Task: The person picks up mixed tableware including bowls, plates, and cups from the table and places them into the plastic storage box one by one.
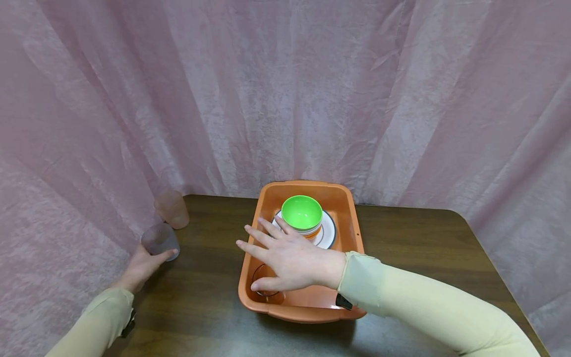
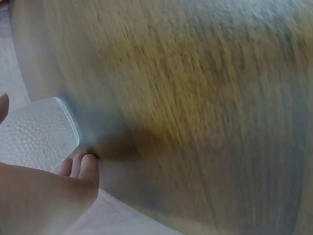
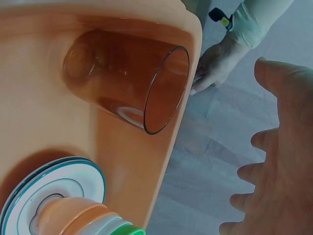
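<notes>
At the left end of the table, my left hand (image 1: 142,265) is wrapped around a translucent greyish tumbler (image 1: 158,240), thumb on the near side. The tumbler's bumpy surface (image 2: 41,132) shows in the left wrist view, with fingertips by its end. My right hand (image 1: 296,260) hovers over the orange tub (image 1: 308,315), fingers spread, holding nothing. Inside the tub, a green bowl (image 1: 302,213) tops a stack of bowls on white plates (image 1: 330,233). A clear drinking glass (image 3: 127,73) lies on its side in the tub, partly hidden by my right hand in the head view.
A peach-tinted translucent tumbler (image 1: 173,210) stands just behind the greyish one, close to the curtain. Pink curtain (image 1: 285,99) hangs along the back and sides of the dark wooden table (image 1: 410,238). The tub occupies the middle of the tabletop.
</notes>
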A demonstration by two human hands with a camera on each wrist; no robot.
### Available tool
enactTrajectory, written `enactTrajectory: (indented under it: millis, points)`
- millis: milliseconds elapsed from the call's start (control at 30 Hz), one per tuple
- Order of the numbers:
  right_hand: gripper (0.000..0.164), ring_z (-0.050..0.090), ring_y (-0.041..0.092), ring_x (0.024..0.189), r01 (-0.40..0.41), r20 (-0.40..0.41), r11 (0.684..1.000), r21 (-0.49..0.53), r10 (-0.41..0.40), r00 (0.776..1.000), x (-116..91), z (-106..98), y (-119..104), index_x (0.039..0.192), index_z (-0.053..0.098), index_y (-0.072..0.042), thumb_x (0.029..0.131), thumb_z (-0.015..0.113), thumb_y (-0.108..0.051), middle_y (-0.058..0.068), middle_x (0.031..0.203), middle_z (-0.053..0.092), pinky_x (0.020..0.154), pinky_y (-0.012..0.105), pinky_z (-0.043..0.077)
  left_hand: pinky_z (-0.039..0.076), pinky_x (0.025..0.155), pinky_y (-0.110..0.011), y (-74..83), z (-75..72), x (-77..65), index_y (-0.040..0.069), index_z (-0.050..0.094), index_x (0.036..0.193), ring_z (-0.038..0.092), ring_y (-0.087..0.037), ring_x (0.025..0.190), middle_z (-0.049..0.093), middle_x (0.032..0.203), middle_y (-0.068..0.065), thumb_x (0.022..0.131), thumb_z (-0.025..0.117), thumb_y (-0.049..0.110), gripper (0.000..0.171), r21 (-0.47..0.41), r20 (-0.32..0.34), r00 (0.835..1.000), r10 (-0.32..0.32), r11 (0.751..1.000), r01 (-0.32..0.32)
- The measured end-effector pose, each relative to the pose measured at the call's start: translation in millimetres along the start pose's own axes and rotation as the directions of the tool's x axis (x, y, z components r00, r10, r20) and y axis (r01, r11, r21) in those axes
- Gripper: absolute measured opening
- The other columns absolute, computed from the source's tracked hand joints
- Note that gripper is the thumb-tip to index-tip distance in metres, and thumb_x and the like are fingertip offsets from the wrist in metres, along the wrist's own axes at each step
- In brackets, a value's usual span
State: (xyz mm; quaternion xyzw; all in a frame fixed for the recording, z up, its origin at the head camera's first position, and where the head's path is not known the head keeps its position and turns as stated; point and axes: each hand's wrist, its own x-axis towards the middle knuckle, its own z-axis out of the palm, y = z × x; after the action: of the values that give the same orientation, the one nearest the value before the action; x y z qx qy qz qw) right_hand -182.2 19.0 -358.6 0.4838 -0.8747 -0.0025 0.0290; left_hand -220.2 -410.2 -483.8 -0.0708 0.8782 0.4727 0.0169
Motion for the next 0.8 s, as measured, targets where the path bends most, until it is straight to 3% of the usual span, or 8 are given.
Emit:
enactTrajectory:
  millis: [67, 333, 567, 800]
  points:
    - [0.083, 0.001, 0.031, 0.157, -0.003, 0.004, 1.000, 0.001, 0.003, 1.000, -0.4, 0.3, 0.2, 0.166, 0.019, -0.028, 0.099, 0.042, -0.072, 0.007, 0.171, 0.013, 0.123, 0.055, 0.007, 0.039, 0.088, -0.019, -2.0, 1.9, 1.1, -0.008, 0.018, 0.153, 0.043, -0.039, 0.129, 0.036, 0.148, -0.028, 0.097, 0.074, 0.027, 0.087, -0.011, -0.014, 1.000, -0.001, 1.000, 0.001]
    - [0.083, 0.000, 0.031, 0.157, -0.006, 0.025, 1.000, 0.016, 0.006, 1.000, -0.9, 0.0, 0.3, 0.166, 0.019, -0.029, 0.099, 0.042, -0.072, 0.006, 0.171, 0.010, 0.123, 0.057, 0.008, 0.035, 0.094, -0.022, -6.8, 8.2, 3.4, -0.006, 0.013, 0.155, 0.040, -0.038, 0.130, 0.032, 0.151, -0.028, 0.096, 0.074, 0.020, 0.089, -0.049, -0.054, 0.998, -0.015, 0.999, 0.013]
    - [0.082, -0.004, 0.031, 0.156, -0.020, 0.031, 0.999, 0.037, 0.018, 0.999, -2.1, 0.2, 1.9, 0.166, 0.019, -0.029, 0.099, 0.043, -0.072, 0.006, 0.172, 0.009, 0.123, 0.056, 0.006, 0.029, 0.111, -0.054, -6.5, 7.0, 3.7, -0.010, 0.016, 0.154, 0.036, -0.044, 0.134, 0.031, 0.151, -0.033, 0.097, 0.073, 0.023, 0.088, -0.050, -0.037, 0.999, -0.024, 0.999, 0.022]
    - [0.083, -0.008, 0.030, 0.156, -0.032, 0.026, 0.997, 0.064, 0.030, 0.999, -6.8, 0.0, 6.9, 0.166, 0.019, -0.029, 0.099, 0.044, -0.071, 0.005, 0.171, 0.010, 0.123, 0.055, 0.005, 0.027, 0.114, -0.061, 1.2, 4.4, -3.6, -0.016, 0.015, 0.152, 0.030, -0.051, 0.140, 0.026, 0.152, -0.043, 0.096, 0.074, 0.036, 0.097, 0.010, -0.016, 0.998, -0.055, 0.998, 0.055]
